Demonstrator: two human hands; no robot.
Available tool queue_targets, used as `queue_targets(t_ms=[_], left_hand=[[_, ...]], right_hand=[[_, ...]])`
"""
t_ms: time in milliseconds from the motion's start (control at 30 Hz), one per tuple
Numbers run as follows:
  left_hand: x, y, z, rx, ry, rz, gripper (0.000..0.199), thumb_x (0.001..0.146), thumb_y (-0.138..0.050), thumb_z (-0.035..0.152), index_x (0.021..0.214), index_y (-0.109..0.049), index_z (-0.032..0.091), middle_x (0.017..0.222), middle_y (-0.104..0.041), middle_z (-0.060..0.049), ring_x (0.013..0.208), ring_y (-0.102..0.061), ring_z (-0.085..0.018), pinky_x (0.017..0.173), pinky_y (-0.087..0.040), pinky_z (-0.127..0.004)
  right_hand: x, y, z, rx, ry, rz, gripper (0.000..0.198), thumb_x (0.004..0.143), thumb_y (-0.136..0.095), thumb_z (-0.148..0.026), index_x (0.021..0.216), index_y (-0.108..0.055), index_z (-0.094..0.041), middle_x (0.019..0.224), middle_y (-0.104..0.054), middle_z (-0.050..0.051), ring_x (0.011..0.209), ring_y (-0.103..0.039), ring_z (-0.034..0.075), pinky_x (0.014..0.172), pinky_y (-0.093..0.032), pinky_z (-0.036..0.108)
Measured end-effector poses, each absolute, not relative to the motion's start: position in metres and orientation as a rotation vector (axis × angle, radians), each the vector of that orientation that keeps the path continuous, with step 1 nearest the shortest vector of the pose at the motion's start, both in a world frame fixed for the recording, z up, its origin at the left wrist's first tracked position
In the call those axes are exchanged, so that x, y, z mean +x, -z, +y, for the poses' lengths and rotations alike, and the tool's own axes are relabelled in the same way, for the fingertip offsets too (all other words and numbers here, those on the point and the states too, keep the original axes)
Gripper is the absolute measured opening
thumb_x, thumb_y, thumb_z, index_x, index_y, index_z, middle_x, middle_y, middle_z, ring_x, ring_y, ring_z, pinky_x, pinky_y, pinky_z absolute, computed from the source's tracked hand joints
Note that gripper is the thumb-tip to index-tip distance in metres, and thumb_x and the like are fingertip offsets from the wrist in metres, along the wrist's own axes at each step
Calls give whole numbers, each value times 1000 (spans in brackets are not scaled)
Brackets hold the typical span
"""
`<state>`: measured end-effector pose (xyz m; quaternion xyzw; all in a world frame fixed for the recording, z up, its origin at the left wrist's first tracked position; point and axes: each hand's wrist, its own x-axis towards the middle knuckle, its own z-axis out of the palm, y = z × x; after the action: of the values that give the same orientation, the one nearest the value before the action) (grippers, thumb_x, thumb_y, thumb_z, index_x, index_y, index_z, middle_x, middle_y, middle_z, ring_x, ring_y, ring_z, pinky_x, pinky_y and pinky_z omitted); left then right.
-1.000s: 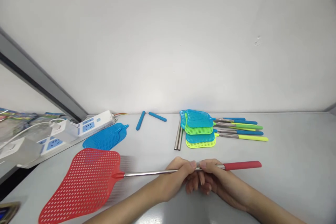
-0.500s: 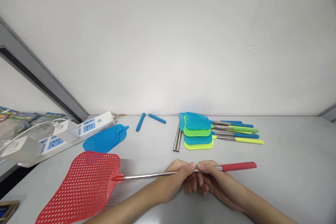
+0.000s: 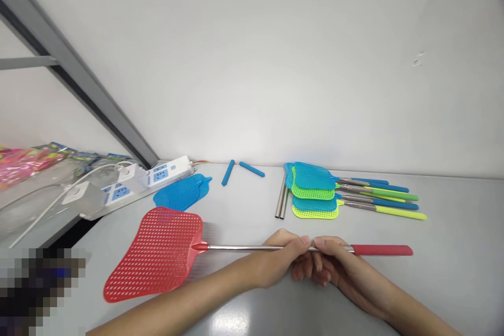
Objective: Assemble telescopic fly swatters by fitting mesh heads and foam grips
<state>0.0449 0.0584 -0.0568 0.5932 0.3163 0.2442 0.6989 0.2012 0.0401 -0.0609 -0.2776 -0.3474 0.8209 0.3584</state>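
A red fly swatter (image 3: pixel 165 252) lies sideways across my view, its mesh head on the left and its red grip on the right. Around the middle of its metal rod my left hand (image 3: pixel 281 257) is closed. Close beside it, my right hand (image 3: pixel 334 260) is closed on the same rod, near the red grip. Both thumbs rest on the rod with their tips almost meeting; some fingers underneath are partly hidden. Beyond my hands sits a pile of blue, green and yellow fly swatters (image 3: pixel 315 178), handles pointing right.
Two metal tubes (image 3: pixel 281 202) lie left of the pile. Farther left are two blue grips (image 3: pixel 252 169) and blue swatter heads (image 3: pixel 179 194). A white power strip (image 3: pixel 177 168) with plugged-in adapters borders the left side, near plastic bags (image 3: pixel 31 168). A white wall stands behind.
The view has swung left, so the table's things appear farther right. Both hands keep hold of the red fly swatter, which looks more level and shows its whole head.
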Motion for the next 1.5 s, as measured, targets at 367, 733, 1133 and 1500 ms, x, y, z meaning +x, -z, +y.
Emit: queue_targets(t_ms=[367,733,1133,1500], left_hand=[[42,49,60,1412,-518,690,46,87,-24,37,67,-56,11,57,-48,-1,51,-42,-9,55,-34,-23],[43,50,60,1443,-511,739,46,87,-25,39,65,-55,11,54,-46,0,52,-43,-9,55,-35,-22],[44,48,60,1435,-489,718,47,86,-26,41,68,-57,11,57,-47,0,52,-42,-9,53,-34,-21],[44,48,59,1432,-490,758,46,86,-26,40,68,-58,11,55,-46,0,52,-41,-9,53,-34,-21]], right_hand=[[204,58,41,-706,-2144,-913,37,85,-36,-28,56,-52,-12,65,-55,6,60,-47,13,56,-32,27],[205,58,41,-721,-2134,-943,37,85,-35,-29,59,-54,-12,65,-55,6,57,-44,11,54,-33,25],[206,61,42,-751,-2121,-952,34,83,-40,-31,61,-56,-12,63,-54,5,54,-43,10,53,-33,25],[206,60,42,-758,-2126,-939,33,82,-42,-34,59,-55,-13,66,-55,5,56,-43,11,53,-32,25]])
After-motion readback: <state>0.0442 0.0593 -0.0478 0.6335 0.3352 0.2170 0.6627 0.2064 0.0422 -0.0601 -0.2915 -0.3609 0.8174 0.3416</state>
